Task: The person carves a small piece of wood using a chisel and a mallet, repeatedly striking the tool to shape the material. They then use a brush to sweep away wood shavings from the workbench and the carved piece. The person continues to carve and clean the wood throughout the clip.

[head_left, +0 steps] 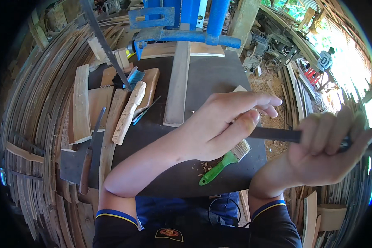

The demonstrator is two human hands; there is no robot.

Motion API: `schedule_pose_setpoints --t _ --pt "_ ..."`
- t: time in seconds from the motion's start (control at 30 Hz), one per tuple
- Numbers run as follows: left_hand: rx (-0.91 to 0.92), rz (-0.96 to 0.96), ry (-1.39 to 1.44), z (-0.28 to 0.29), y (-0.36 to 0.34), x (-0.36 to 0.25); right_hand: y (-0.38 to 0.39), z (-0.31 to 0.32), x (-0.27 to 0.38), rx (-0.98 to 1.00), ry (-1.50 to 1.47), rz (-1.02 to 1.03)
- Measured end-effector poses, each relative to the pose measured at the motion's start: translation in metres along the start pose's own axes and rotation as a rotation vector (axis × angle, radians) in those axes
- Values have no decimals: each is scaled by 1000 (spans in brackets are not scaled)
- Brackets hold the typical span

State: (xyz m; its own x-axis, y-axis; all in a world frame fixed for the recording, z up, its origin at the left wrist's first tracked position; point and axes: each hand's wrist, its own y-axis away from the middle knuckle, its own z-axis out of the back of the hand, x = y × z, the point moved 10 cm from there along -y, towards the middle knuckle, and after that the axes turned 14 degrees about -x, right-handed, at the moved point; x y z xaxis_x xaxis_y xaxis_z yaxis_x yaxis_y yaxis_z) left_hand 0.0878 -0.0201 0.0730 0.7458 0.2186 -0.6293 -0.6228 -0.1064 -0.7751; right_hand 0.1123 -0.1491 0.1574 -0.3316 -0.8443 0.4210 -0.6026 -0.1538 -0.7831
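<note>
My left hand (225, 124), slightly right of the middle, has its thumb and curled fingers on the near end of a dark flat metal bar (277, 134). My slightly blurred right hand (326, 146) is wrapped round the bar further right. Below my left hand a green-handled paintbrush (215, 169) lies on the dark worktop (211, 68) among shavings. A pale board (177, 82) lies lengthwise on the worktop. To the left lie wood blocks (128, 113) and a long tool with a wooden handle (87, 165), perhaps a file.
A blue metal clamp frame (186, 35) stands at the worktop's far edge. A toothed blade (107, 51) rises at upper left. Stacked strips of wood (37, 103) line both sides. A person (324, 62) is at upper right near red plastic seats (312, 74). Machinery (258, 45) stands behind.
</note>
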Motion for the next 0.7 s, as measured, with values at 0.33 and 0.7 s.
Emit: schedule_pose_setpoints --t 0.33,0.7 --pt "17 97 -26 1 -1 5 -2 7 13 -98 17 42" --pt "-31 91 19 10 -3 0 -1 13 -11 -157 63 10"
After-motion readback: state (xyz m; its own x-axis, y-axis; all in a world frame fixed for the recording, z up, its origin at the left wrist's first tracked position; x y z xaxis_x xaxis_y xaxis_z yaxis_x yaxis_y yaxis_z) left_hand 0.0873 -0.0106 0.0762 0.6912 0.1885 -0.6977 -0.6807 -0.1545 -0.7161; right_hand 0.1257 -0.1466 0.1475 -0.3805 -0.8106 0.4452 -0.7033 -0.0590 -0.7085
